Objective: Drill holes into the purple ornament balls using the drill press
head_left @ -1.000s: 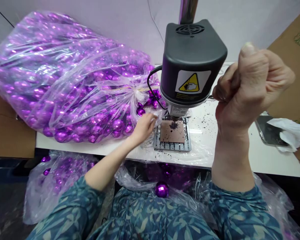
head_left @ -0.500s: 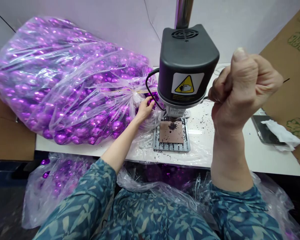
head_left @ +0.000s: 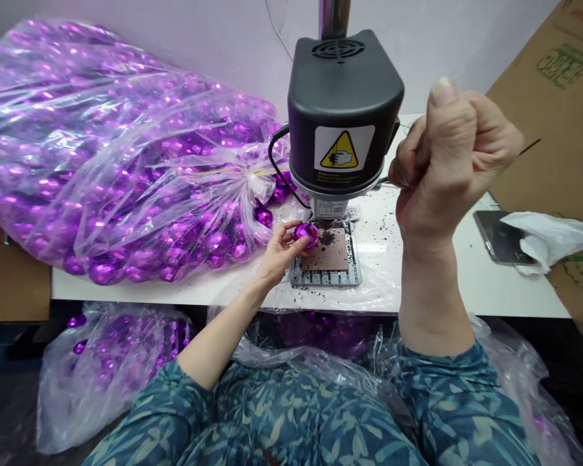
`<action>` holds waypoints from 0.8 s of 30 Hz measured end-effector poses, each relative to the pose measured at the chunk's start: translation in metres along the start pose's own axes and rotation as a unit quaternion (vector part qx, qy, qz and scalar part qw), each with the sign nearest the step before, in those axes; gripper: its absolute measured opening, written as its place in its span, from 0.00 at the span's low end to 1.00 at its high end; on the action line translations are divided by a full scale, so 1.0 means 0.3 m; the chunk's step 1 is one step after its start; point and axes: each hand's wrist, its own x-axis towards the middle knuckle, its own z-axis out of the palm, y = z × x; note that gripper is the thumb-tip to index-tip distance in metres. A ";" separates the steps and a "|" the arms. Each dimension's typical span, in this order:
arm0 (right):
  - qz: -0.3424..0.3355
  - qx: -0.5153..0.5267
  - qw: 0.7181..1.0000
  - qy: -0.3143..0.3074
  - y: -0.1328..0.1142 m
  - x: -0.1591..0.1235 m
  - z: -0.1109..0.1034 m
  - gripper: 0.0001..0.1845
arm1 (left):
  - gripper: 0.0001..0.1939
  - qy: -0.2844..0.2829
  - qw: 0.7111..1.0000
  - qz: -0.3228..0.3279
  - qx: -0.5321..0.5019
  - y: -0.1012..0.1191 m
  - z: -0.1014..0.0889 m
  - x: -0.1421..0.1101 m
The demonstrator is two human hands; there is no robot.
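Note:
My left hand [head_left: 278, 255] is closed on a shiny purple faceted ball [head_left: 306, 237], pinched between thumb and fingers. It holds the ball above the left part of a brown board [head_left: 333, 255] that lies on the slotted metal base [head_left: 354, 275] of a small drill press [head_left: 344, 110]. Dark shavings are heaped on the board below the drill head. To the right of the machine, my right hand [head_left: 459, 155] is raised and wrapped in a fist round the drill press's lever [head_left: 385, 182]; most of the lever is hidden by the fingers.
A large clear bag [head_left: 126, 149] of purple balls fills the left of the white table [head_left: 505, 291]. Loose balls [head_left: 263, 217] lie by its tied neck. At right are a phone [head_left: 498, 236], a crumpled tissue [head_left: 554, 236] and a cardboard box [head_left: 554, 129]. More bagged balls [head_left: 111, 362] hang below.
My left hand has come from the bag's neck toward the board, now with a purple ball in its fingers. The right fist keeps its hold, and the whole view has shifted slightly.

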 end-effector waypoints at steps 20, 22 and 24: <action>-0.022 -0.123 0.992 -0.019 -0.006 -0.015 -0.011 0.33 | 0.29 0.009 0.915 0.207 0.346 -0.114 0.059 0.002; -0.027 -0.106 0.994 -0.016 -0.008 -0.018 -0.011 0.33 | 0.29 0.008 0.908 0.218 0.356 -0.119 0.064 0.001; -0.033 -0.094 0.995 -0.017 -0.009 -0.023 -0.011 0.32 | 0.30 0.012 0.910 0.216 0.355 -0.128 0.066 0.005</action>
